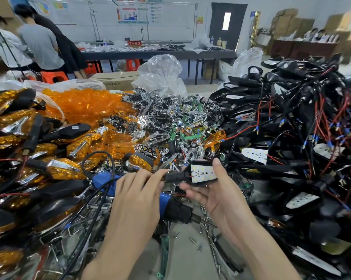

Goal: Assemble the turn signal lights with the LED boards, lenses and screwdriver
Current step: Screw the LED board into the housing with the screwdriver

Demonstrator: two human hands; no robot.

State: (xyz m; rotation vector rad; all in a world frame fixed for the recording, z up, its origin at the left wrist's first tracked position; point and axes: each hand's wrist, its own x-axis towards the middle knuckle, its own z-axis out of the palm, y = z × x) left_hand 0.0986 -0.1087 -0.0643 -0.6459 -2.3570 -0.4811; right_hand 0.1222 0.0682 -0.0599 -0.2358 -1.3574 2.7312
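workshop room, long tables (150,53) at the back, cartons (287,23) stacked in the right corner, people (41,41) bent over on orange stools (53,76) at far left. near bench (186,257) buried in parts. left heap: finished amber lights (65,168) with black stems. behind it, loose amber lenses (83,104) in a clear bag. centre: chrome reflectors (160,110) in a tangle. right: black housings (291,110) with white led boards and red and black wires, piled high.

right hand (215,197) curled under one housing (201,174), thumb up along its right edge, white led board (203,172) facing up inside it. left hand (138,197) pinching the black stem (174,176) of that same housing between thumb and fingertips. held piece raised above the bench, just in front of the reflector heap.

blue-and-black electric screwdriver (170,207) lying on the bench beneath both hands, bit pointing right, cable looping off to the left. loose screws (192,240) scattered on bare bench just below it.
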